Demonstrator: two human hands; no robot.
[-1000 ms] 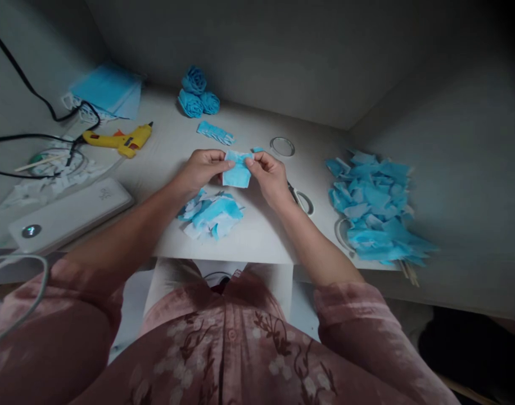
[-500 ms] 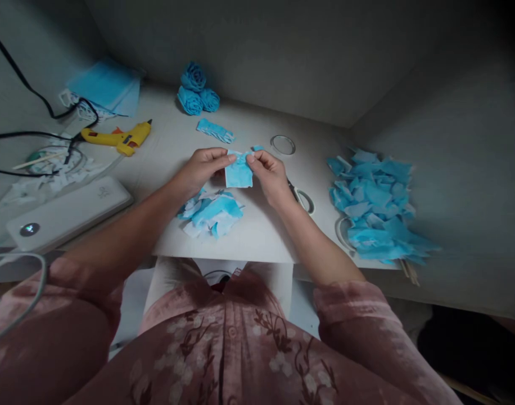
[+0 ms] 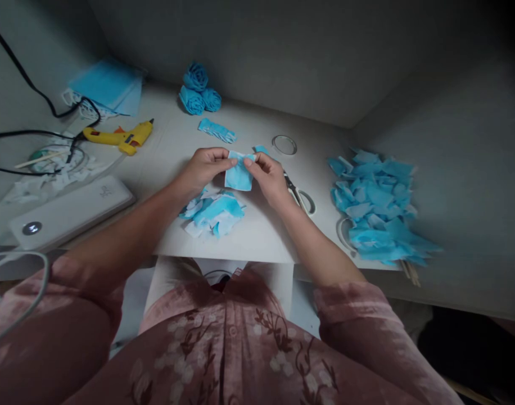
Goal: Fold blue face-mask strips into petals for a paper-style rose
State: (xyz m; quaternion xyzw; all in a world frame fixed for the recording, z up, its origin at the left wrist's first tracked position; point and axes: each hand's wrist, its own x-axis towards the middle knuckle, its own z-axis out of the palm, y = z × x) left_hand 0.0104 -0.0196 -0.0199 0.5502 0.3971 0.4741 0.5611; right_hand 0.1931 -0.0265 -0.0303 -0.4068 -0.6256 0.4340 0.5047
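Between both hands is a small blue piece of mask fabric (image 3: 239,176) with a white edge along its top. My left hand (image 3: 204,167) pinches its upper left corner between thumb and fingers. At the upper right, my right hand (image 3: 269,173) pinches it the same way. Just below lies a loose heap of blue and white scraps (image 3: 219,214). Scissors (image 3: 302,199) lie beside my right wrist, their blades partly hidden by it. A small blue scrap (image 3: 261,149) sits behind my right fingers, and a pleated blue strip (image 3: 217,130) lies farther back.
Three blue fabric roses (image 3: 197,90) stand near the back wall. A yellow glue gun (image 3: 120,136), a white power bank (image 3: 72,212) and stacked blue masks (image 3: 108,87) are on the left. A roll of tape (image 3: 284,145) and a large pile of blue pieces (image 3: 373,202) lie right.
The fabric piece hangs slightly lower and looks flatter, and my right thumb has shifted a little left along its top edge. Both hands keep their pinch.
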